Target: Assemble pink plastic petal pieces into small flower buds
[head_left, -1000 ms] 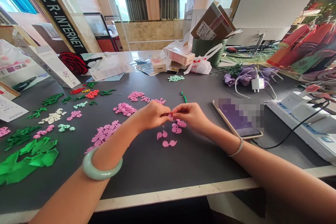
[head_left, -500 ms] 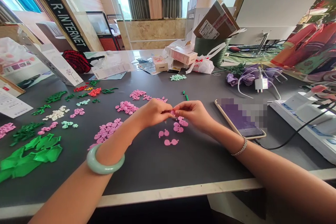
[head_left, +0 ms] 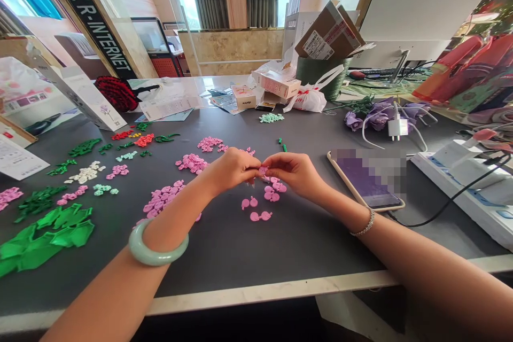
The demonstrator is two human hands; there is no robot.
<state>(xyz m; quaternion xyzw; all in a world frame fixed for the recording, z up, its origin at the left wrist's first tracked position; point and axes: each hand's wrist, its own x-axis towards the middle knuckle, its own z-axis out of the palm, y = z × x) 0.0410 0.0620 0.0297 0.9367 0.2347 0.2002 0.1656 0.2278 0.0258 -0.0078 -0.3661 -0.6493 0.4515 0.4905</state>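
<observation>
Near the centre of the frame, your left hand [head_left: 236,168] and right hand [head_left: 294,173] pinch a small pink piece [head_left: 263,171] between their fingertips; you seem to be working it by touch, which likely calls for a steady grip and small turns. Your elbow room is the dark tabletop [head_left: 296,248] at lower centre, down to its pale edge [head_left: 248,291], with the phone [head_left: 366,184] bounding you at centre right.
</observation>
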